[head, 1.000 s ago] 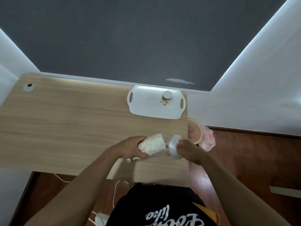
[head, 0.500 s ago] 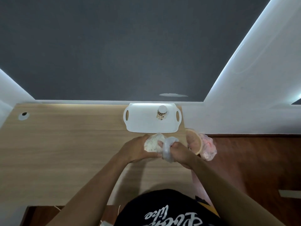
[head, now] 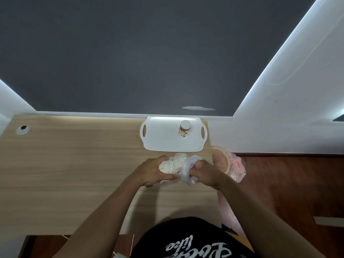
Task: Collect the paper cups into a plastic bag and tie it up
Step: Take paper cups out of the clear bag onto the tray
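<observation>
Cups (head: 172, 163) inside the plastic bag (head: 188, 171), just below the white tray (head: 167, 144), are being pinned by our left hand (head: 153, 172) while our right hand (head: 206, 173) is clenching the twisted neck for knotting.

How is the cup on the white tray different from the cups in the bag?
The cup on the tray stands alone, upside down, untouched; the cups in the bag lie on their side, gripped by the left hand. The tray cup is bare; the bagged ones sit inside clear plastic. Both look like printed white paper.
</observation>
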Tool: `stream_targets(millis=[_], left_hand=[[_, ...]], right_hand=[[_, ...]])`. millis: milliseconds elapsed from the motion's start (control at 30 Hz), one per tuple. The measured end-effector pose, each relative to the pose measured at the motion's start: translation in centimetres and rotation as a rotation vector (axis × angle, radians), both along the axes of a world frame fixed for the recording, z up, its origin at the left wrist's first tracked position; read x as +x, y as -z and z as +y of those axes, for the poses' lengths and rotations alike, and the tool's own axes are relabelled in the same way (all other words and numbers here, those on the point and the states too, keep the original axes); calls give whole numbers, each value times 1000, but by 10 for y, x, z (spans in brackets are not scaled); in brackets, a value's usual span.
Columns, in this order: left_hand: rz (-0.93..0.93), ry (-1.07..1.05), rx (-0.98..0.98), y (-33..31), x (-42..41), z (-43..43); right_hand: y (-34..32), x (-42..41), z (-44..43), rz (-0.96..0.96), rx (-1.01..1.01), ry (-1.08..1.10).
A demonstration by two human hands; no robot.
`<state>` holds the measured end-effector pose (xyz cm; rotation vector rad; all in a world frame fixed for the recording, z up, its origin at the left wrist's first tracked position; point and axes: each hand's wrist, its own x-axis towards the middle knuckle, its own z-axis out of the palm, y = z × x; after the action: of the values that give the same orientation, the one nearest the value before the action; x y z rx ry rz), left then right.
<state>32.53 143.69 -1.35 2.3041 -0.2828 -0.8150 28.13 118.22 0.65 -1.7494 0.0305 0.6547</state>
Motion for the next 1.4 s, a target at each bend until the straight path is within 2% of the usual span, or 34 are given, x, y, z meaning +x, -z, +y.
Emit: stream_targets(millis=[100, 233, 367, 467, 667, 800, 900, 1067, 1167, 1267, 1400], left_hand=[[45, -52, -32, 7, -1, 12], [32, -101, -65, 7, 0, 19], [27, -154, -144, 1, 4, 20], [-116, -131, -42, 1, 9, 22], [-150, -146, 30, 4, 14, 19], [-170, -149, 70, 3, 18, 10], [-144, -183, 127, 8, 18, 14], [-11, -372, 165, 27, 17, 49], [55, -481, 122, 31, 17, 54], [112, -587, 42, 29, 15, 46], [173, -584, -186, 27, 14, 24]], right_hand=[[13, 4, -5, 39, -182, 53], [2, 12, -3, -81, -249, -46], [-1, 17, 2, -211, -324, -49], [5, 19, -3, -307, -415, -16], [1, 20, -5, -436, -465, -29], [-1, 19, -4, -510, -659, -15], [1, 21, -12, -462, -682, 30], [-18, 32, -46, -303, -462, 188], [-27, 29, -57, -158, -214, 316], [-23, 23, -52, 20, 92, 408], [-14, 22, -33, 126, 345, 456]])
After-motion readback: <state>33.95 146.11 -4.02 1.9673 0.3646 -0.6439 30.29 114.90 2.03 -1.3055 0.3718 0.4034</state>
